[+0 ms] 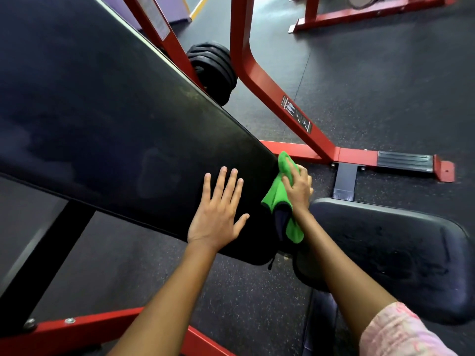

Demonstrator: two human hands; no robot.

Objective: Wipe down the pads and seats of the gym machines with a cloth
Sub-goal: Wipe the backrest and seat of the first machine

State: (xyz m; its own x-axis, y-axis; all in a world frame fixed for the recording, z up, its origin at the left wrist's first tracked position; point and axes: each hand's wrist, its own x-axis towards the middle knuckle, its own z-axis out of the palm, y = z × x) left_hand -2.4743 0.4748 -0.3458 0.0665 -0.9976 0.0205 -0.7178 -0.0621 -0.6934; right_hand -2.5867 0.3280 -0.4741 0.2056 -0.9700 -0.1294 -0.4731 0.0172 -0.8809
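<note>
A long black back pad [102, 119] of an incline bench slants from upper left down to the centre. My left hand [218, 209] lies flat on its lower end with fingers spread. My right hand [298, 186] grips a green cloth [279, 196] and presses it against the pad's lower right edge. Part of the cloth hangs down below the hand. To the right, just below the pad's end, lies the black seat pad [401, 253], with my right forearm crossing above its left edge.
The bench's red steel frame [270, 83] rises behind the pad and runs along the dark rubber floor [385, 86]. Black weight plates [213, 68] are stacked behind the pad. A black foot plate [403, 160] sits on the frame's base. Another red frame [359, 14] stands far right.
</note>
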